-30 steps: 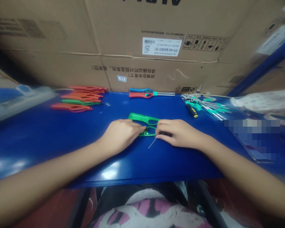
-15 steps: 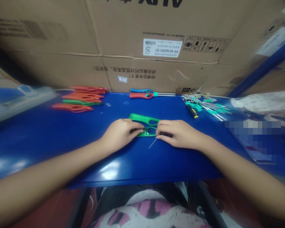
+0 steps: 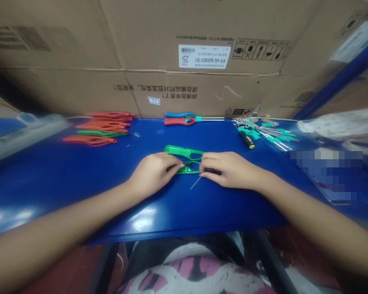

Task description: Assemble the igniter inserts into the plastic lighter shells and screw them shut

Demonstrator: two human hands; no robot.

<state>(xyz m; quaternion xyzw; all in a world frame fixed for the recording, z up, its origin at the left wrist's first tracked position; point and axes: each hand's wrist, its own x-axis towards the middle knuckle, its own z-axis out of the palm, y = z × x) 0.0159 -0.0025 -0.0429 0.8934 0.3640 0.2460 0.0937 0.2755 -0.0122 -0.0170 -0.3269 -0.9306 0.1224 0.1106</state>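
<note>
Two green plastic lighter casing halves lie in front of me: the upper half point(image 3: 179, 151) sits flat, and the lower half point(image 3: 188, 170) is between my hands. My left hand point(image 3: 155, 171) pinches over the left part of the lower half; what its fingertips grip is hidden. A thin white wire shows inside that half. My right hand point(image 3: 227, 169) is closed at its right end, with a dark narrow piece point(image 3: 213, 171) under the curled fingers. From below those fingertips a thin pale strand point(image 3: 195, 182) sticks out onto the table.
Orange casings point(image 3: 90, 140) and a green one are stacked at back left. Blue and red lighters point(image 3: 179, 121) lie by the cardboard box point(image 3: 159, 49). Metal rods with teal parts point(image 3: 272, 134) and a yellow-black screwdriver point(image 3: 247, 139) are at back right. A blurred flat object point(image 3: 331, 183) lies right.
The camera view has shifted slightly. Both hands stay at the lower green casing half, with the left fingertips hardly moved over it.
</note>
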